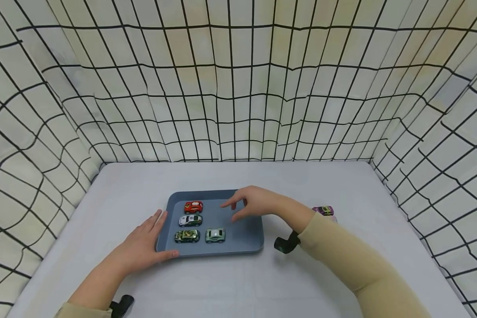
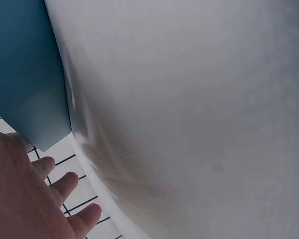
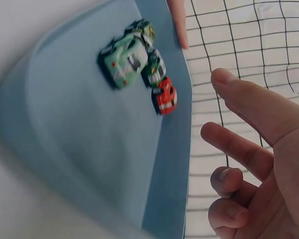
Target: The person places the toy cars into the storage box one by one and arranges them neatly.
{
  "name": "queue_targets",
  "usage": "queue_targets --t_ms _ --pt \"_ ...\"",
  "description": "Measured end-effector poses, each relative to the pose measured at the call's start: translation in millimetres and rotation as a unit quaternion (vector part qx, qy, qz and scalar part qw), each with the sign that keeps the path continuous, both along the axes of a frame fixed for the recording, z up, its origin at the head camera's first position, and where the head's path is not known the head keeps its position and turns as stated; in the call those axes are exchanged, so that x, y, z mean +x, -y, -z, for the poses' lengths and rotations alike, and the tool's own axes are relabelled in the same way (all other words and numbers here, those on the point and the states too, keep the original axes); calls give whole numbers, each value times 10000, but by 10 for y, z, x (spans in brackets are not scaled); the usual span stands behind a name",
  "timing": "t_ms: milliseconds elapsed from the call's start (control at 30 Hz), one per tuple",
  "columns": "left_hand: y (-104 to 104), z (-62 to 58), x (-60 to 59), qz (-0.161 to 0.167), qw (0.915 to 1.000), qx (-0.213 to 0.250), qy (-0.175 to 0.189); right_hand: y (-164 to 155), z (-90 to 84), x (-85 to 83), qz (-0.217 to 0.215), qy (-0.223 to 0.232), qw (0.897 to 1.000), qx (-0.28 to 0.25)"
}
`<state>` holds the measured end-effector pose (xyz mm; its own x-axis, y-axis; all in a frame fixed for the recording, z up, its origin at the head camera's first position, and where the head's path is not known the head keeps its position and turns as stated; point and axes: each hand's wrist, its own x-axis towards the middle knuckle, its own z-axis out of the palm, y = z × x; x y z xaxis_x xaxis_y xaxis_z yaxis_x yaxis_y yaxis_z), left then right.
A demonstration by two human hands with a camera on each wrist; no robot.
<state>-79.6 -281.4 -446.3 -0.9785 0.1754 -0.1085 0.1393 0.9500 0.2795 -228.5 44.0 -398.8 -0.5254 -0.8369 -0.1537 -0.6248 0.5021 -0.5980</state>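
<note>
A grey table (image 1: 230, 282) is walled in by white cloth with black squares.
The blue tray (image 1: 242, 234), holding four toy cars, is touched by the flat left hand (image 1: 143, 245); over it the right hand (image 1: 258, 203) is held loose and empty.

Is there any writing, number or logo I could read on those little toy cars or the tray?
None can be read.
The red car, white car, dark green car and pale green car carry printed markings, but all are too small or blurred to make out.
The purple car on the table: too small to tell.
The blue tray shows no lettering.
</note>
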Motion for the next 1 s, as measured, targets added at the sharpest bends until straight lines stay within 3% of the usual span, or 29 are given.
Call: queue_targets --t_ms 467,700,1000 --pt "1 7 -7 -4 10000 -25 54 -834 -52 -65 657 -151 9977 0" --pt "0 -5 -9 14 10000 2 70 -1293 25 -60 1024 6 9943 285" --pt "-14 14 -39 68 9999 -77 -5 -1799 79 -83 1146 30 9911 682"
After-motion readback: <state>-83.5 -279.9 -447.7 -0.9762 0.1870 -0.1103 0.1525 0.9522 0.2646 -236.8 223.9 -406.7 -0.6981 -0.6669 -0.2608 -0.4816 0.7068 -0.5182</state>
